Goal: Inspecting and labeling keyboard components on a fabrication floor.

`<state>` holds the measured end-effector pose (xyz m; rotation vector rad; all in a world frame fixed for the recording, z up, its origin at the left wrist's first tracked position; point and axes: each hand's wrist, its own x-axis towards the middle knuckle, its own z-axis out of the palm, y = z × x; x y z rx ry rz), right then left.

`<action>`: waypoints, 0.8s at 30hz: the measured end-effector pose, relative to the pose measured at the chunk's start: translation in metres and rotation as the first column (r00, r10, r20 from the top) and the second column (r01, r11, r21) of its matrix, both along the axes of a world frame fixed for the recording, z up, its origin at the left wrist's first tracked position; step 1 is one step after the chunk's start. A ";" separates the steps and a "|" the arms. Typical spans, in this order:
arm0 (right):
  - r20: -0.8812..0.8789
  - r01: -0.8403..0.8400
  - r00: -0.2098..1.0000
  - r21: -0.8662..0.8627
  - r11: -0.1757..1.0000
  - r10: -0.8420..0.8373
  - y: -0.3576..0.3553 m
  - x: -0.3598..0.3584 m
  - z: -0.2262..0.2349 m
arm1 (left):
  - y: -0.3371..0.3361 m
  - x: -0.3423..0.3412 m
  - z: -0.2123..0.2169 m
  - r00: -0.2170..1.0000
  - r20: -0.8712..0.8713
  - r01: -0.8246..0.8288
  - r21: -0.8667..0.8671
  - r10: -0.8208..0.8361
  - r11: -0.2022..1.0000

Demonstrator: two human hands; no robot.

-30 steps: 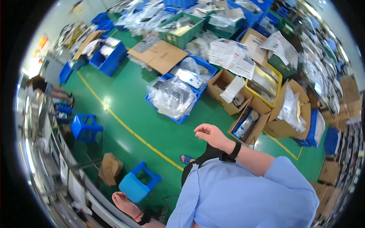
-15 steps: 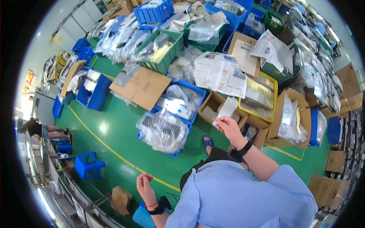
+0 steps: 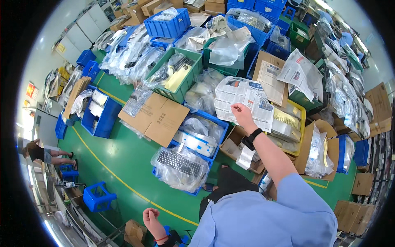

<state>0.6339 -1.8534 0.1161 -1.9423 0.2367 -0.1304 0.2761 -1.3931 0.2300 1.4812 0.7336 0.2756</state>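
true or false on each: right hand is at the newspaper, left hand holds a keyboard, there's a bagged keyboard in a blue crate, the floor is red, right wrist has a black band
1. The right hand is at the newspaper. True: its fingers meet the lower edge of the sheet.
2. The left hand holds a keyboard. False: it is loosely curled low over the floor, with nothing in it.
3. A keyboard in a clear bag lies in a blue crate. True.
4. The floor is red. False: it is green, with a yellow line across it.
5. The right wrist wears a black band. True.
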 end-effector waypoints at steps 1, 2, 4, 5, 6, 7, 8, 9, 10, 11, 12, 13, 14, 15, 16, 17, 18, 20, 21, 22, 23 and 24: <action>0.019 0.018 1.000 -0.027 0.999 -0.018 -0.003 0.020 -0.007 | -0.001 0.017 -0.001 1.000 -0.006 -0.009 0.004 0.009 1.000; 0.037 0.052 0.998 -0.049 0.997 -0.051 -0.010 0.041 -0.021 | 0.020 0.017 -0.021 0.997 -0.017 0.075 -0.037 -0.076 0.996; 0.029 0.064 0.998 -0.050 0.997 -0.063 -0.021 0.101 -0.055 | 0.010 0.021 -0.017 0.962 -0.221 0.216 0.249 -0.162 0.944; 0.005 0.095 0.996 -0.035 0.995 -0.094 -0.031 0.129 -0.076 | 0.000 0.031 -0.006 0.926 -0.330 0.306 0.371 -0.184 0.877; -0.017 0.123 0.992 -0.017 0.992 -0.123 -0.040 0.161 -0.096 | -0.010 0.044 0.005 0.881 -0.436 0.398 0.474 -0.183 0.785; -0.035 0.149 0.988 -0.003 0.989 -0.149 -0.052 0.197 -0.114 | -0.023 0.061 0.008 0.830 -0.533 0.486 0.552 -0.162 0.677; -0.097 0.188 0.979 0.077 0.979 -0.180 -0.064 0.228 -0.136 | -0.036 0.079 0.012 0.889 -0.456 0.219 0.357 -0.035 0.908; -0.100 0.222 0.972 0.077 0.972 -0.214 -0.087 0.254 -0.169 | -0.045 0.096 0.012 0.901 -0.419 -0.076 0.105 0.113 0.992; -0.103 0.262 0.962 0.075 0.962 -0.253 -0.116 0.278 -0.206 | -0.049 0.112 -0.002 0.900 -0.422 -0.087 0.065 0.106 0.994; -0.114 0.298 0.951 0.085 0.951 -0.288 -0.125 0.301 -0.236 | -0.048 0.124 -0.016 0.897 -0.429 -0.102 0.038 0.108 0.994; -0.098 0.301 0.953 0.171 0.938 -0.287 -0.119 0.318 -0.244 | -0.056 0.130 -0.022 0.889 -0.438 -0.142 0.016 0.135 0.990; -0.134 0.311 0.949 0.229 0.922 -0.287 -0.105 0.334 -0.256 | -0.063 0.135 -0.025 0.869 -0.481 -0.120 0.029 0.119 0.992; -0.151 0.335 0.941 0.281 0.899 -0.303 -0.107 0.356 -0.268 | -0.071 0.150 -0.029 0.858 -0.507 -0.081 0.028 0.084 0.996; -0.171 0.360 0.932 0.331 0.872 -0.320 -0.108 0.376 -0.281 | -0.078 0.165 -0.032 0.843 -0.536 -0.041 0.025 0.048 0.999; -0.163 0.361 0.932 0.346 0.866 -0.323 -0.117 0.392 -0.296 | -0.084 0.182 -0.031 0.830 -0.554 -0.051 0.032 0.060 0.998; -0.156 0.363 0.932 0.359 0.860 -0.329 -0.132 0.412 -0.309 | -0.088 0.195 -0.038 0.853 -0.521 0.052 0.134 0.026 0.990; -0.150 0.368 0.930 0.372 0.852 -0.336 -0.148 0.432 -0.322 | -0.091 0.204 -0.047 0.870 -0.492 0.154 0.236 -0.018 0.959; -0.259 0.450 0.893 0.475 0.756 -0.368 -0.147 0.466 -0.337 | -0.096 0.223 -0.063 0.869 -0.495 0.142 0.263 0.007 0.954; -0.379 0.524 0.850 0.540 0.659 -0.366 -0.139 0.480 -0.336 | -0.102 0.227 -0.068 0.845 -0.528 0.017 0.190 0.087 0.982; -0.419 0.603 0.796 0.616 0.507 -0.437 -0.130 0.492 -0.335 | -0.106 0.233 -0.073 0.813 -0.563 -0.102 0.113 0.148 0.988; -0.433 0.586 0.808 0.663 0.466 -0.400 -0.143 0.502 -0.341 | -0.107 0.244 -0.075 0.810 -0.573 -0.065 0.122 0.124 0.990; -0.500 0.625 0.778 0.678 0.386 -0.382 -0.146 0.515 -0.350 | -0.108 0.253 -0.070 0.806 -0.583 -0.028 0.130 0.099 0.991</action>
